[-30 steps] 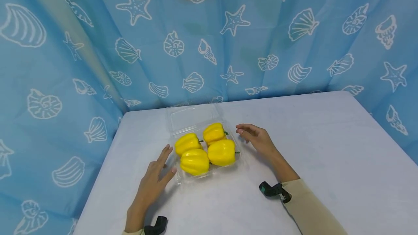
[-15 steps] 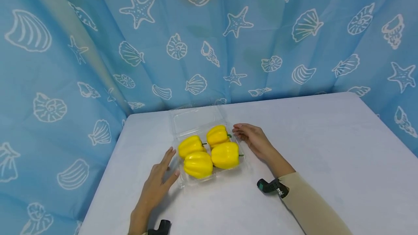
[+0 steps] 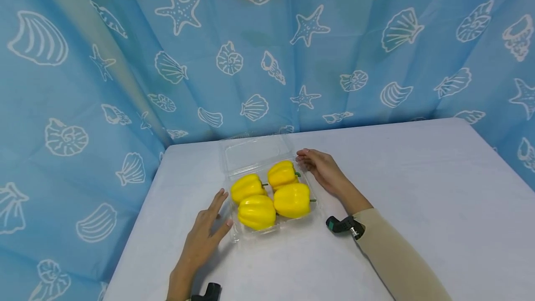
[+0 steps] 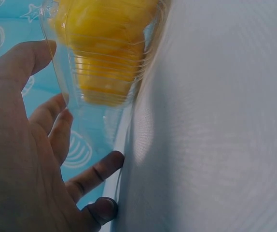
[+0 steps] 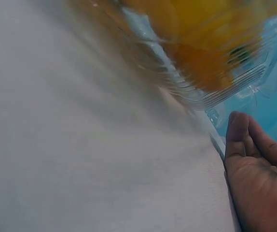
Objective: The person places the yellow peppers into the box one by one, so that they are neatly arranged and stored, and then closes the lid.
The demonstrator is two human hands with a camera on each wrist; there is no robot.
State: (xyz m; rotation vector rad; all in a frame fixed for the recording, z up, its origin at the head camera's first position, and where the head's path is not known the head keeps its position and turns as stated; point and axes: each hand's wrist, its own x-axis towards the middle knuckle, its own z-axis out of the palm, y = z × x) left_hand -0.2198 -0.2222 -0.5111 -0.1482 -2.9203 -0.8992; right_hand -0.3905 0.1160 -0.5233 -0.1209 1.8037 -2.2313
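Several yellow bell peppers (image 3: 257, 212) with green stems sit in a clear plastic clamshell container (image 3: 246, 235). Its transparent lid (image 3: 254, 151) is folded back flat toward the curtain. My left hand (image 3: 200, 232) stands at the container's left side, fingers spread. In the left wrist view, the thumb and fingertips of that hand (image 4: 27, 121) are right at the rim. My right hand (image 3: 328, 173) is by the back right corner, near the hinge, with its fingers loosely bent. The right wrist view shows that hand (image 5: 261, 179) just beyond the ribbed wall, holding nothing.
A white-covered table (image 3: 401, 175) lies under everything. Behind it and at the left hangs a blue curtain (image 3: 267, 36) with white shells and starfish. A black wrist camera mount (image 3: 344, 225) sits at the right sleeve (image 3: 393, 254); another (image 3: 209, 291) is on the left wrist.
My right hand has moved left and slightly back, closer to the container's back right corner. My left hand keeps its place beside the container. The whole view has shifted slightly.
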